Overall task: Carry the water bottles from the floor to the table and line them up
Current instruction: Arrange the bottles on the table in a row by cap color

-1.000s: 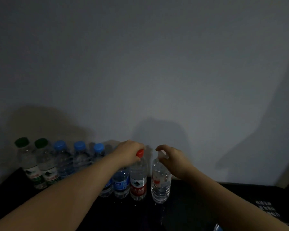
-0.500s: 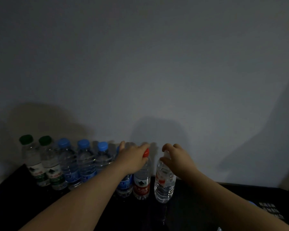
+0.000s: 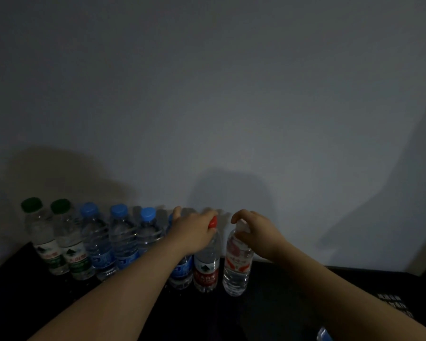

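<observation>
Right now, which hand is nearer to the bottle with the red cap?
Left. The left hand grips the red-capped bottle at its cap; the right hand is one bottle to its right, pinching the cap of the white-capped bottle.

Dim room: plain grey wall [image 3: 231,94] behind a black table [image 3: 280,303]

Walled off along the far edge of the table [image 3: 293,286] by a row of upright bottles [image 3: 123,242] standing shoulder to shoulder against the wall [image 3: 231,107], from the green-capped bottle [image 3: 38,232] by the far-left corner to the white-capped bottle [image 3: 236,267] about midway. Taken up above the last two caps by the left hand [image 3: 194,230] gripping the red-capped bottle [image 3: 205,269] and the right hand [image 3: 258,232] pinching the white cap beside it. Open along the far edge right of the row, and in front of it down to the near edge, save for two forearms [image 3: 123,299] crossing there.
</observation>
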